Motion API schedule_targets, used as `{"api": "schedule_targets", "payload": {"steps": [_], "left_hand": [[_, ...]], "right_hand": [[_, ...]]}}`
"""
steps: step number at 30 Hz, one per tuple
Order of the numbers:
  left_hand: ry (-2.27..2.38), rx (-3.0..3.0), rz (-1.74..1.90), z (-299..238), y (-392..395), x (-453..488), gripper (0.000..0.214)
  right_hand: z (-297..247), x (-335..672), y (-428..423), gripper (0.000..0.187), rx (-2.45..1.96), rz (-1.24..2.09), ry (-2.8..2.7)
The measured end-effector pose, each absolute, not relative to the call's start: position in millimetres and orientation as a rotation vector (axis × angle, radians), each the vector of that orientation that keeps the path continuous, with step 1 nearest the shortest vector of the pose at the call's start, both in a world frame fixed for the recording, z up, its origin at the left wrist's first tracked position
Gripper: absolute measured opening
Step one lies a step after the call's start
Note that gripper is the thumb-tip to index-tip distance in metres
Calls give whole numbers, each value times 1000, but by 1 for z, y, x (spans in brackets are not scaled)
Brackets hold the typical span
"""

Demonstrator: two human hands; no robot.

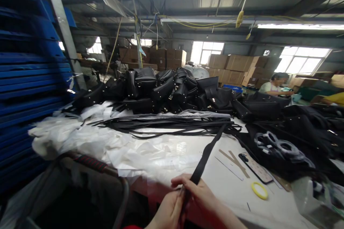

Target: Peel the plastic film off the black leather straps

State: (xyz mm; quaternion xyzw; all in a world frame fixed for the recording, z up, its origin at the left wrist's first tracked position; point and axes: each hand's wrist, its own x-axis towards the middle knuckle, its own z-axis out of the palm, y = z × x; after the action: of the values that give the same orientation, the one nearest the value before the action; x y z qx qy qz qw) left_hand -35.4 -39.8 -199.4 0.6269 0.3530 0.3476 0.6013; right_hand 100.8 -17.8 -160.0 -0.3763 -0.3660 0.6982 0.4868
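Note:
A long black strap (205, 155) runs from my hands up and away across the table to a pile of similar black straps (161, 123). My right hand (200, 189) grips it, fingers curled round it near the table's front edge. Close below, my left hand (170, 204) is closed on the same strap, thumb laid along it. The strap's lower end drops between my hands and is partly hidden by them.
Black leather bags (161, 89) are heaped at the back. White wrapping sheets (107, 143) cover the left side. A phone (256, 170), a yellow ring (259, 190) and clear tubing (285, 148) lie on the right. A person (276, 84) sits beyond; blue panels (29, 89) stand left.

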Motion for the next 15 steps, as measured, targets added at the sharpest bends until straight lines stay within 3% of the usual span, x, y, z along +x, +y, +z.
{"api": "schedule_targets", "payload": {"steps": [3, 6, 10, 15], "left_hand": [[789, 1560, 689, -217, -41, -42, 69], [801, 1563, 655, -226, -39, -43, 72], [820, 1490, 730, -221, -34, -38, 69], [911, 1450, 865, -217, -35, -44, 64]], "right_hand": [[-137, 143, 14, 33, -889, 1471, -637], [-118, 171, 40, 37, -901, 1366, -619], [-132, 136, 15, 55, -967, 1411, -942], [-158, 90, -16, 49, -888, 1662, -1025]]}}
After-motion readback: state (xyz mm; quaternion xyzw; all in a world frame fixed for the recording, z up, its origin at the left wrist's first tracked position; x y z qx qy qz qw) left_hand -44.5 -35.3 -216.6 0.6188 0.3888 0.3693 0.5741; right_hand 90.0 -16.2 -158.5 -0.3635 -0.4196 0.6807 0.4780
